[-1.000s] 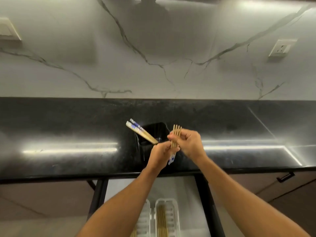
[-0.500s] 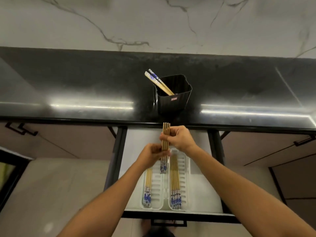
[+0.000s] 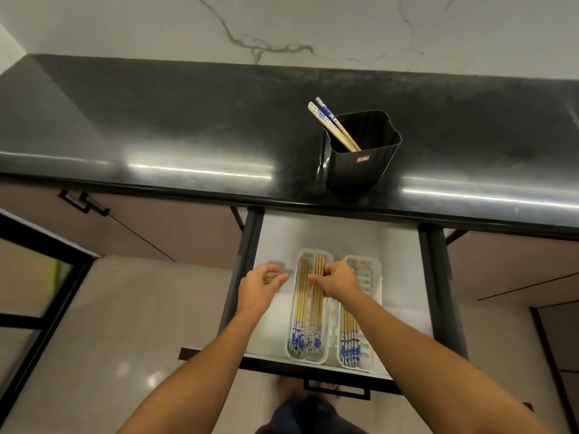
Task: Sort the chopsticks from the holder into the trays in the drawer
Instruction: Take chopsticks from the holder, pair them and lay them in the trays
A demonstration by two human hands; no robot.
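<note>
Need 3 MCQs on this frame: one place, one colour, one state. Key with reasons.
1. The holder stands on:
A. a chair
B. the countertop
C. a shelf

2. The trays are:
A. white
B. red
C. black

3. The right hand is:
A. empty
B. gripping chopsticks over the left tray
C. lifting the holder

Key:
1. B, it sits on the black countertop above the drawer.
2. A, both trays show white plastic.
3. B, it curls round a bunch of chopsticks above that tray.

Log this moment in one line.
right hand grips bundle in left tray | left hand empty | holder holds chopsticks
</note>
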